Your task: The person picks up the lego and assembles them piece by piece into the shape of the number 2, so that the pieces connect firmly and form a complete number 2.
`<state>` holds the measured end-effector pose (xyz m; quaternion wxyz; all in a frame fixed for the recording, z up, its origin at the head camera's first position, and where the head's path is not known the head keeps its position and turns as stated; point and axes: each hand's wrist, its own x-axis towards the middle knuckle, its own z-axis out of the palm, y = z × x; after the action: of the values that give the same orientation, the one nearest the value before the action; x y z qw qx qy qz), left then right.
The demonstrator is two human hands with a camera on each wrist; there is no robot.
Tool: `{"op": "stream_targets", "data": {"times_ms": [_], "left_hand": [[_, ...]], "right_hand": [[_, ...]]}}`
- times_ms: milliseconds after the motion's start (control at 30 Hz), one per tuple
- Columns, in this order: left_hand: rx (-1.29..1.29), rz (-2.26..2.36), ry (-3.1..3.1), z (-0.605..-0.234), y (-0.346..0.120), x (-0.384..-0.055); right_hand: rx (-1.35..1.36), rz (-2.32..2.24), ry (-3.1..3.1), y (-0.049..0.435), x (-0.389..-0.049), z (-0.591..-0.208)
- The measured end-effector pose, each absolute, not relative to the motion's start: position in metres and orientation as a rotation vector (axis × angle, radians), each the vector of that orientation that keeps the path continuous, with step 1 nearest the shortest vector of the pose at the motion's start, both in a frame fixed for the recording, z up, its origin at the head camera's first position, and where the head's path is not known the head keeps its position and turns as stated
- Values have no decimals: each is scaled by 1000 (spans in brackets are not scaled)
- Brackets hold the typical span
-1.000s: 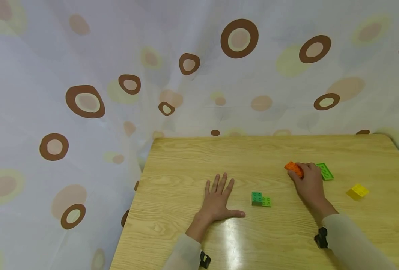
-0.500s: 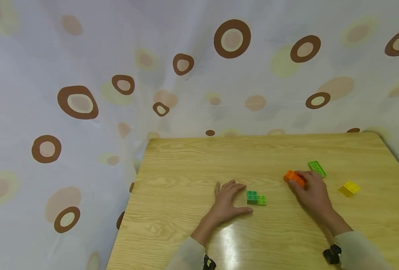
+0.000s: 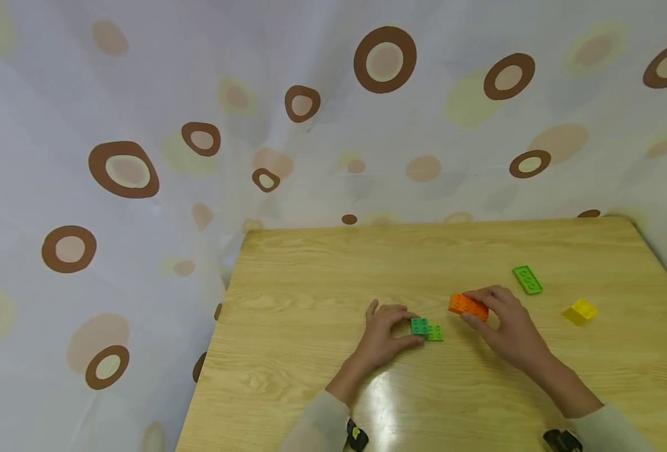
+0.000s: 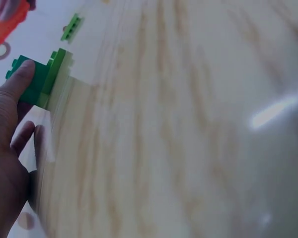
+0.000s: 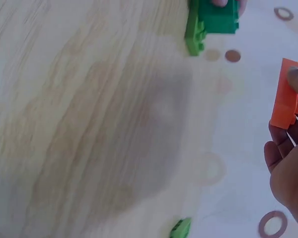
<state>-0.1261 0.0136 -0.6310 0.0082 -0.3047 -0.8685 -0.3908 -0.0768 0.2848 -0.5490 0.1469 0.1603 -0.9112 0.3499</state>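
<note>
My left hand [image 3: 386, 333] pinches a dark green building brick [image 3: 419, 326] between thumb and fingers. That brick sits on one end of a light green plate [image 3: 435, 333], whose studs show on the right side. In the left wrist view the thumb presses the side of the dark green brick [image 4: 36, 82]. My right hand [image 3: 508, 326] holds an orange brick [image 3: 469, 306] by its right part, studs up, a short way right of the green pair. The right wrist view shows the thumb on the face of the orange brick [image 5: 285, 94], held above the tabletop.
Behind the right hand, a light green plate [image 3: 528, 280] lies on the wooden table [image 3: 322, 263]. Farther right is a yellow brick [image 3: 580, 311], tilted on its side. A dotted white curtain [image 3: 322, 144] hangs along the table's back and left edges.
My left hand moved from lying flat with spread fingers to gripping the dark green brick. My right hand brought the orange brick left, away from the loose light green plate.
</note>
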Motion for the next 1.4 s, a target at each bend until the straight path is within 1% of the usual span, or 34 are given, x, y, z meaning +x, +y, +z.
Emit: {"op": "stream_targets", "data": {"times_ms": [133, 267, 567, 1400], "left_hand": [[-937, -1243, -2707, -628, 17, -129], [-929, -1263, -2683, -628, 19, -128], [-935, -1246, -2689, -631, 21, -121], [-940, -1192, -2686, -627, 13, -122]], "right_hand": [[635, 999, -2632, 272, -77, -541], [728, 954, -2617, 262, -79, -548], [765, 904, -2631, 252, -76, -567], [830, 825, -2606, 243, -86, -569]]}}
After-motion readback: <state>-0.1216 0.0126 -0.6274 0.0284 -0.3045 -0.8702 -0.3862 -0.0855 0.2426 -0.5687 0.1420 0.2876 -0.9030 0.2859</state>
